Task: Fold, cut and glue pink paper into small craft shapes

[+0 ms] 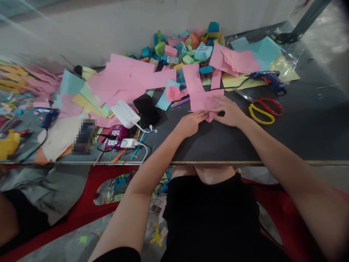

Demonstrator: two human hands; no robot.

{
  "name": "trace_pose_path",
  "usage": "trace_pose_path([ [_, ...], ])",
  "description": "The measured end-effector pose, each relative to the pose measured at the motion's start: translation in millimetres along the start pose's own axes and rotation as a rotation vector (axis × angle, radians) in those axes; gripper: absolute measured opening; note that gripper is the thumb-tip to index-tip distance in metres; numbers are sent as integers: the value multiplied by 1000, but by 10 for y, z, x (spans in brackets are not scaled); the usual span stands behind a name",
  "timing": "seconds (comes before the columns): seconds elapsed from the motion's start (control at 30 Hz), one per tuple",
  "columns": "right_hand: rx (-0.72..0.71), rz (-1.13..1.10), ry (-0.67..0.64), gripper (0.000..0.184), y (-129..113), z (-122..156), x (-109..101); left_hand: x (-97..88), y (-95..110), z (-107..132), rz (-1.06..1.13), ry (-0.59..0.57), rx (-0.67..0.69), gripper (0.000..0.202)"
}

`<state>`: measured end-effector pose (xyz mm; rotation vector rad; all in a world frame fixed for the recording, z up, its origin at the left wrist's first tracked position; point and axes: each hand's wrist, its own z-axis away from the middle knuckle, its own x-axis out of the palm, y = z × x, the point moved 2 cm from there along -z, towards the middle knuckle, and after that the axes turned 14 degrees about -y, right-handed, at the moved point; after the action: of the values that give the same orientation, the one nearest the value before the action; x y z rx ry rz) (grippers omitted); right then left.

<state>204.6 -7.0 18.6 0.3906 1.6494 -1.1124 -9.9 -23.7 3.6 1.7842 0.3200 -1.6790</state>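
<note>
A pink paper sheet (200,97) lies on the dark table (218,142) in front of me. My left hand (191,123) pinches its near edge with curled fingers. My right hand (228,111) rests on the same sheet's lower right corner, fingers pressed down on the paper. Both hands meet at a small folded part of the pink paper between them.
Red-and-yellow scissors (263,108) and a blue glue gun (268,78) lie to the right. A pile of folded coloured paper pieces (185,47) sits at the back. Pink sheets (128,80), a black pouch (146,109), a white charger (125,113) and cables lie left.
</note>
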Motion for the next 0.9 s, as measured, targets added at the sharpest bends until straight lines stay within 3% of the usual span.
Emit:
trace_pose_path([
  [0.63,134,57,81,38,-12,3,148,59,-9,-32,-25,-3,24,57],
  [0.9,101,77,105,36,5,-17,123,64,-10,-44,-5,17,-5,56],
])
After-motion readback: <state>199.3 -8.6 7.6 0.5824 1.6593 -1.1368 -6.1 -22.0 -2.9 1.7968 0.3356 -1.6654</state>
